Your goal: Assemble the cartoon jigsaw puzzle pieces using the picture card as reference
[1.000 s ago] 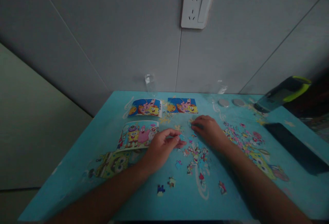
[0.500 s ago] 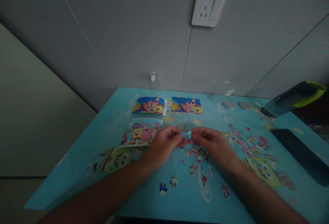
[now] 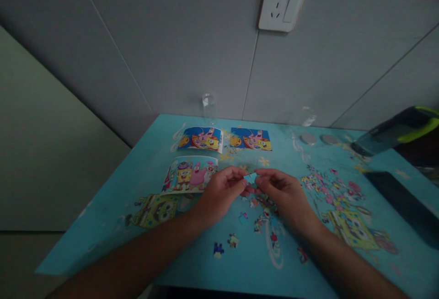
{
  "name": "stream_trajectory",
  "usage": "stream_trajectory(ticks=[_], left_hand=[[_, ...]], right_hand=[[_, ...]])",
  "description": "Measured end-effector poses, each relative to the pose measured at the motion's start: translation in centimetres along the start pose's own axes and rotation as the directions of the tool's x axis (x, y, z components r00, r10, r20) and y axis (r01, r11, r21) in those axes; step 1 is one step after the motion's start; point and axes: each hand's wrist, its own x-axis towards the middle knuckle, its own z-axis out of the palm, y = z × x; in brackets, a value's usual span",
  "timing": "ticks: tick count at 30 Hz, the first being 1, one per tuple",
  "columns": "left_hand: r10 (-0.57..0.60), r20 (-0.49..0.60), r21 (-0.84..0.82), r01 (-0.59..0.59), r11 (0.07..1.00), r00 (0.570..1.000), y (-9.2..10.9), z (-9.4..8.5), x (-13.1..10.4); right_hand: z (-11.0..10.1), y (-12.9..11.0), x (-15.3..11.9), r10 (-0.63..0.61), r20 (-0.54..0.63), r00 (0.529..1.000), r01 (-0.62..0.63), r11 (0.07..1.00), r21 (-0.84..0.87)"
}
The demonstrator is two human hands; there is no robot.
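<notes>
My left hand [image 3: 223, 190] and my right hand [image 3: 283, 194] meet above the middle of the table, fingers pinched. Between their fingertips are light blue jigsaw puzzle pieces [image 3: 250, 178], edge against edge; whether they are fully locked cannot be told. Beneath the hands lies a loose group of puzzle pieces [image 3: 263, 214], partly covered by my right hand. Nearer to me are a dark blue and pale piece [image 3: 218, 249], a yellowish piece [image 3: 233, 241] and a reddish piece [image 3: 302, 255]. A cartoon picture sheet [image 3: 188, 175] lies just left of my left hand.
Behind are a curled picture sheet [image 3: 200, 139] and a blue cartoon picture [image 3: 250, 139]. Clear containers [image 3: 209, 107] stand by the wall. To the right are a heap of pieces [image 3: 331, 187], round lids [image 3: 308, 139], a black slab [image 3: 401, 205] and a dark bottle [image 3: 387, 132].
The light blue pieces between my fingertips were slightly apart and are now pressed together. My hands have come a little closer. The view has shifted slightly.
</notes>
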Motion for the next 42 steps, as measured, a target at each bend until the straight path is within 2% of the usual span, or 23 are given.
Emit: stream_trajectory(ticks=[8, 13, 22, 29, 42], left_hand=[[0.021, 0.063, 0.024, -0.023, 0.999, 0.998, -0.3, -0.11, -0.07], [0.026, 0.04, 0.087, -0.029, 0.996, 0.999, -0.29, -0.18, 0.02], [0.032, -0.011, 0.143, -0.03, 0.989, 0.999, 0.51, 0.05, -0.11], [0.059, 0.024, 0.151, -0.062, 0.987, 0.998, 0.16, -0.08, -0.12], [0.043, 0.043, 0.156, -0.049, 0.987, 0.998, -0.42, -0.45, 0.12]], right_hand=[[0.32, -0.25, -0.44, -0.041, 0.004, 0.999, 0.041, 0.999, -0.01], [0.51, -0.58, -0.73, -0.031, 0.007, 0.999, 0.032, 0.996, -0.08], [0.24, -0.43, -0.76, -0.056, 0.009, 0.998, 0.056, 0.995, -0.081], [0.36, -0.7, -0.79, -0.065, 0.004, 0.998, 0.065, 0.989, -0.134], [0.03, -0.56, -0.8, -0.064, 0.03, 0.998, 0.067, 0.989, -0.129]])
